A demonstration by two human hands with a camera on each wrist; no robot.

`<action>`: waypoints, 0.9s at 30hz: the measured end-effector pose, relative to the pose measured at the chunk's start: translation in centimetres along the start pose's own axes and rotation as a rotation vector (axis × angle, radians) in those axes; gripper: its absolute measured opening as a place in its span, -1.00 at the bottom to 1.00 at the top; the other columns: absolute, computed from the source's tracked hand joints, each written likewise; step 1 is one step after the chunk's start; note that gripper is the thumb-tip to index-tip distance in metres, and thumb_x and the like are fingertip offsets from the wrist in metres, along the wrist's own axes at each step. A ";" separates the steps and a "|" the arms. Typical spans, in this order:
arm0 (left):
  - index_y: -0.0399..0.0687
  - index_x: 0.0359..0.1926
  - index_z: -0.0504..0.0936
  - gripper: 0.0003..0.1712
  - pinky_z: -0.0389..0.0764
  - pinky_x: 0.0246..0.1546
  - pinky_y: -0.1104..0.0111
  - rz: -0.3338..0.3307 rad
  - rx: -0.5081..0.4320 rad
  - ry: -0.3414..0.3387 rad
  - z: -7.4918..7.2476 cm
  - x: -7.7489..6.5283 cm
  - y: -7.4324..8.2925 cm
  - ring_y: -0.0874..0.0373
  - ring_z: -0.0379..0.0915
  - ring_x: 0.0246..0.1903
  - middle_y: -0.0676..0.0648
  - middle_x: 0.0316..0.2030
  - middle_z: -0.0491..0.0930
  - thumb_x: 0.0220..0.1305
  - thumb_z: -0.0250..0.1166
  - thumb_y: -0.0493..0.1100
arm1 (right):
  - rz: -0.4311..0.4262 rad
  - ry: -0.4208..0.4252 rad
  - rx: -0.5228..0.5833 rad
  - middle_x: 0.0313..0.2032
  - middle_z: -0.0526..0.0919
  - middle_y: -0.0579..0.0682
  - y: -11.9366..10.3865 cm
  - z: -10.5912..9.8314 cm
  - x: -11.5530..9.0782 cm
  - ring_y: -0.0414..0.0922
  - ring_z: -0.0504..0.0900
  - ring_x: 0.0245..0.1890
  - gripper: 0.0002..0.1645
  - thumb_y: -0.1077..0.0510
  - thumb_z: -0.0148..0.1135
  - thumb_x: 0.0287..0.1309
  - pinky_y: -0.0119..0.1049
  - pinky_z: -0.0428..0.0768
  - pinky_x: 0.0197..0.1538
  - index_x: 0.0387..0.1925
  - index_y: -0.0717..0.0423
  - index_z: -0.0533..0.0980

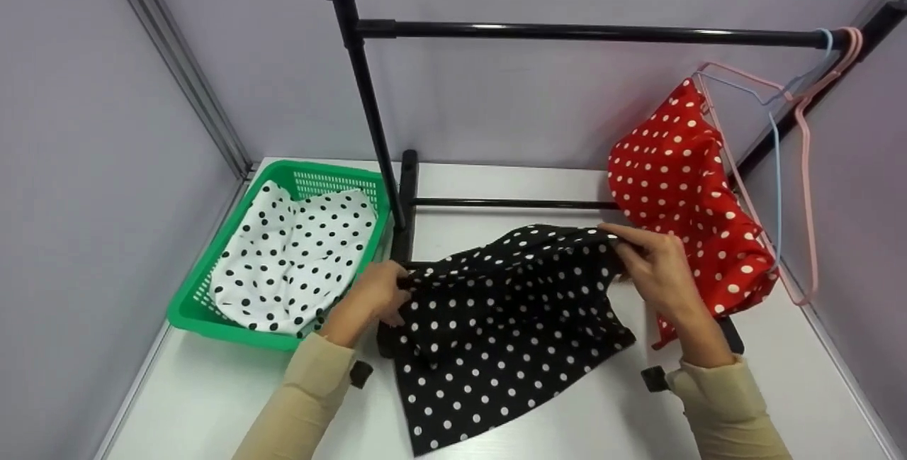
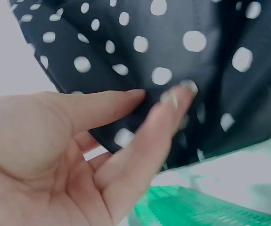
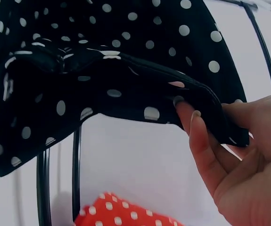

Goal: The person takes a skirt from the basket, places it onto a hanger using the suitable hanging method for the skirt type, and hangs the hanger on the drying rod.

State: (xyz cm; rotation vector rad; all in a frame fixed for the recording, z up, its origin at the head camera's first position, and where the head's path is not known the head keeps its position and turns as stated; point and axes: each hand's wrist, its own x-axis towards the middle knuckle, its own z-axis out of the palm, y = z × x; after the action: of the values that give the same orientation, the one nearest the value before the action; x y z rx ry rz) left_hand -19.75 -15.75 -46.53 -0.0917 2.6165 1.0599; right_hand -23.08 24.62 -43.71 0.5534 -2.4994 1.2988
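A black cloth with white dots point(image 1: 489, 368) hangs between both hands in the head view, its upper edge folded over and its lower part spread towards the front. At its upper left corner, my left hand point(image 1: 379, 293) holds the fabric with thumb and fingers; the left wrist view shows the fingertips point(image 2: 184, 94) against the dotted material, slightly blurred. My right hand point(image 1: 659, 268) pinches the upper right corner. Seen from the right wrist, the thumb and fingers of that hand point(image 3: 248, 160) have the folded edge between them. Part of the left hand's grip is hidden by cloth.
A green basket point(image 1: 186, 315) at the left holds a white cloth with black dots point(image 1: 297, 254). Behind the hands stands a black rack point(image 1: 567, 32). At its right end hang pink hangers point(image 1: 806, 141) and a blue hanger point(image 1: 777, 183), with a red dotted cloth point(image 1: 673, 176) among them.
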 end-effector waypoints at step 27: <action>-0.29 0.29 0.51 -0.58 0.32 0.42 0.12 0.554 -0.178 0.602 -4.0 7.0 7.2 -0.12 0.34 0.36 -0.26 0.32 0.44 0.52 0.12 -0.19 | 0.193 -0.009 -0.303 -0.02 0.66 0.46 1.9 4.0 5.2 0.35 0.61 0.01 -0.65 0.37 0.03 0.35 0.21 0.51 0.17 0.03 0.49 0.59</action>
State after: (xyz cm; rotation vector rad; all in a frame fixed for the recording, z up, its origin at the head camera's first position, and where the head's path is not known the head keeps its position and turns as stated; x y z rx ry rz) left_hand -28.68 -12.82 -41.19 0.3493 3.1697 1.6635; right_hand -28.83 21.29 -45.24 0.2542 -2.7408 0.9474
